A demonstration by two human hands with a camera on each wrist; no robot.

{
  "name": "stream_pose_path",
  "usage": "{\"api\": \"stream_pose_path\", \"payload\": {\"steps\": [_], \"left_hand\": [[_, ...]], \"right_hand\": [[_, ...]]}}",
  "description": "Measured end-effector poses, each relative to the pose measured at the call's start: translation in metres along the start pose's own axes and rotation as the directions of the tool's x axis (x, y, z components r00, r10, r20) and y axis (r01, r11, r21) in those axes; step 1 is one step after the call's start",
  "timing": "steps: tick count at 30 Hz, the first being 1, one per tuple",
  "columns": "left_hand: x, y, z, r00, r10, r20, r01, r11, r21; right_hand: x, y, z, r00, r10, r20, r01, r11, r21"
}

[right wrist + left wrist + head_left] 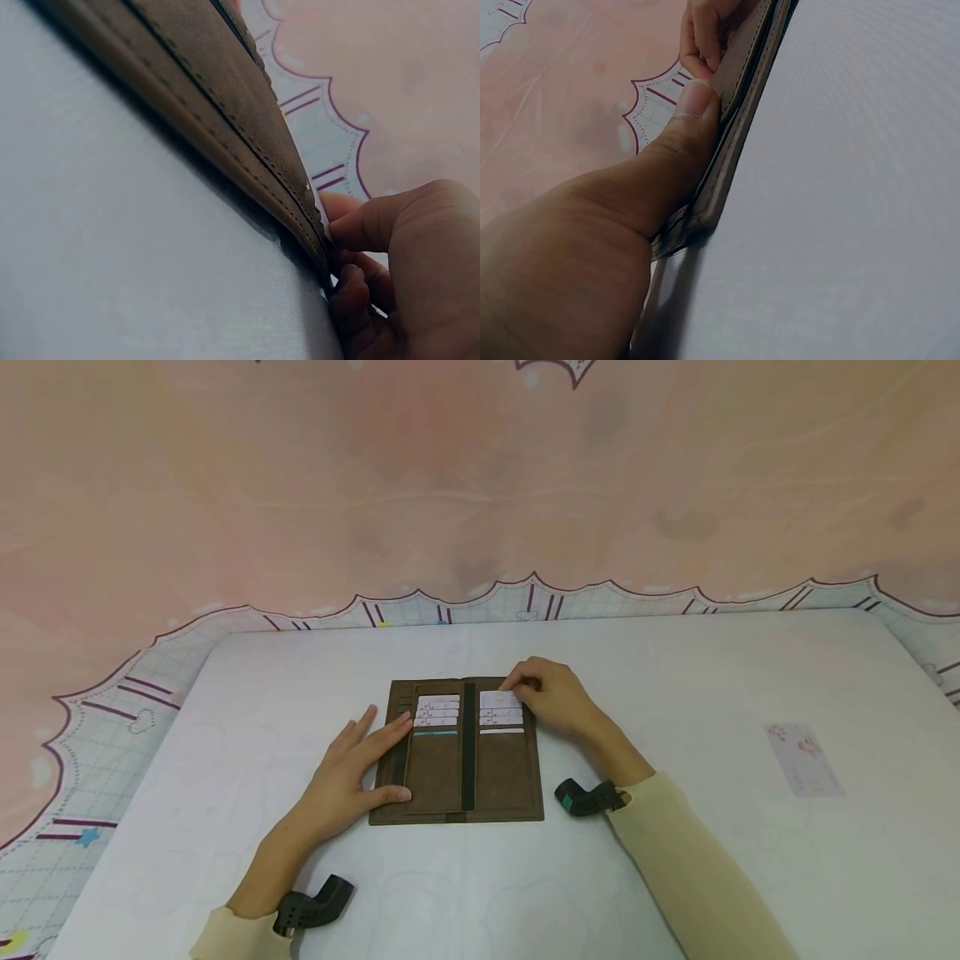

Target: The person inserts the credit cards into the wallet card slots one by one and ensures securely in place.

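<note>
A brown leather card wallet [435,777] lies spread open on the white table, a dark band down its fold. Cards [437,711] fill the upper slots of its left half, overlapping in rows. My left hand [345,781] rests on the left side with extended fingers; its thumb [696,112] presses the wallet's surface near the lower edge. At the top of the right half, my right hand [558,697] pinches the upper corner of a pale card [497,699] between thumb and forefinger. In the right wrist view a thin white card edge [324,216] shows beside the thumb.
A single pale card with pinkish markings [804,760] lies on the table [660,677] to the right. Black cameras sit on both wrists. Behind the table hangs a peach cloth [450,485] with a scalloped, checked border.
</note>
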State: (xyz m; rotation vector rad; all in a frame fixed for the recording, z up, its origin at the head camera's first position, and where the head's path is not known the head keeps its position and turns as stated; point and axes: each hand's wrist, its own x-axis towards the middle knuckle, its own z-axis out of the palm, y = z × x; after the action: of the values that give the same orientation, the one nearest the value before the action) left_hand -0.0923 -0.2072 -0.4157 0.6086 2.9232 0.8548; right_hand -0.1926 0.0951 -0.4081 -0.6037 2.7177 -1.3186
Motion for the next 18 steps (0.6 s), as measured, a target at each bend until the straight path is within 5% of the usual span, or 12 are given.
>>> {"api": "stream_pose_path", "payload": {"steps": [18], "left_hand": [[0.0001, 0.0002, -0.0008, 1.0, -0.013, 0.01, 0.013, 1.0, 0.011]], "right_hand": [[0.0007, 0.0041, -0.0024, 0.998, -0.052, 0.033, 0.051, 0.999, 0.007]]}}
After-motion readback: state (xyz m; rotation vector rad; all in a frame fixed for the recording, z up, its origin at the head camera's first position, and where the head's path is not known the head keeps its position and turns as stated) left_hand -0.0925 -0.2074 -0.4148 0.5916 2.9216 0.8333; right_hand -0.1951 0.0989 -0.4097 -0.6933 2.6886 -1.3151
